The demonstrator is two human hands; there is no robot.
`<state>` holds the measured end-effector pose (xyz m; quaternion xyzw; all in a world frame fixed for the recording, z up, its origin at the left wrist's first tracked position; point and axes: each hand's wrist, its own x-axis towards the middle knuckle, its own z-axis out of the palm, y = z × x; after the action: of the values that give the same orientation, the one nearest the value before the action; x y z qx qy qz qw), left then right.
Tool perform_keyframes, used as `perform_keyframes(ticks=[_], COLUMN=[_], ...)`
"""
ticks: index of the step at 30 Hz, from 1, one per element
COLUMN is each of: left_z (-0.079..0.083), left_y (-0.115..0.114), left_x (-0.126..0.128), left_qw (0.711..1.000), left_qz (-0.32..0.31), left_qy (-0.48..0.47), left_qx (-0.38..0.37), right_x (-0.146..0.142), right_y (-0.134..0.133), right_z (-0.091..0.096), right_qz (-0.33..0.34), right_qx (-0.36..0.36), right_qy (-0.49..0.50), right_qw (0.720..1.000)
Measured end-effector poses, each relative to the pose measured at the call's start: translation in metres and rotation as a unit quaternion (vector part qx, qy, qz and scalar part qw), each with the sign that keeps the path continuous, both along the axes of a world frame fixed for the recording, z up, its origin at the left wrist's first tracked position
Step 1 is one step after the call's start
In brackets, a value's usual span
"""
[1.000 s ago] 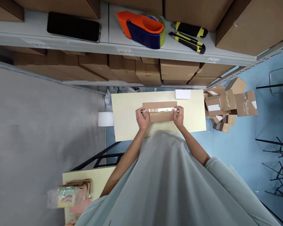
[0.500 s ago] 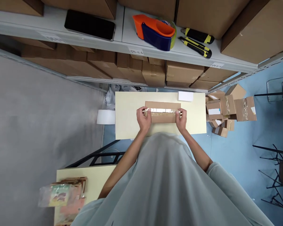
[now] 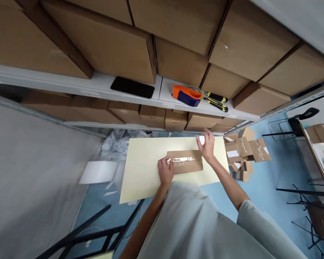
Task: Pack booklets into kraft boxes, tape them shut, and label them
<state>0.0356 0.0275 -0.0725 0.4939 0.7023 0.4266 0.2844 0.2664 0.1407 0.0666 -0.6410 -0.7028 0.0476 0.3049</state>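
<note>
A flat cardboard box [image 3: 187, 167] with shiny clear tape along its middle seam lies on the pale yellow table [image 3: 143, 169]. My left hand [image 3: 165, 172] is closed on the box's left end, thumb and fingers at the tape. Beyond the box's right end, near the table's back edge, my right hand [image 3: 207, 145] has its fingers curled around a small white block [image 3: 202, 140]. Only part of that block shows between thumb and fingers; its kind cannot be made out.
On the grey shelf ahead lie a phone [image 3: 132, 87], an orange and blue tape dispenser [image 3: 187, 95] and two box cutters [image 3: 216, 101]. Cardboard boxes [image 3: 182, 59] fill the shelves. Parcels [image 3: 241, 151] are piled on the floor at right. Crumpled plastic [image 3: 112, 144] lies at left.
My right hand has left the box's right end and moved up to the white block. My left hand stays on the box. The view has tilted up, showing more shelf.
</note>
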Motion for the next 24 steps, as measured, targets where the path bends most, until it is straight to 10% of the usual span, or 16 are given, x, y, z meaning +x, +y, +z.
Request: perform_keyframes(ticks=[5,9,18,24], left_z=[-0.002,0.001,0.002,0.002], left_y=[0.002,0.003,0.002,0.001], left_x=[0.002,0.005,0.007,0.007], left_qw=[1.000,1.000,1.000,1.000], left_qz=[-0.009,-0.011,-0.011,-0.005], left_qy=[0.012,0.011,0.005,0.002], left_qx=[-0.017,-0.015,-0.007,-0.015], right_x=[-0.046,-0.071,-0.078,-0.053], right_y=[0.146,0.212,0.218,0.167], right_z=[0.110,0.137,0.145,0.150], right_qz=[0.049,0.053,0.045,0.142], right_qx=[0.024,-0.120,-0.217,-0.187], right_qy=[-0.126,-0.207,-0.252,-0.148], right_qw=[0.991,0.970,0.942,0.961])
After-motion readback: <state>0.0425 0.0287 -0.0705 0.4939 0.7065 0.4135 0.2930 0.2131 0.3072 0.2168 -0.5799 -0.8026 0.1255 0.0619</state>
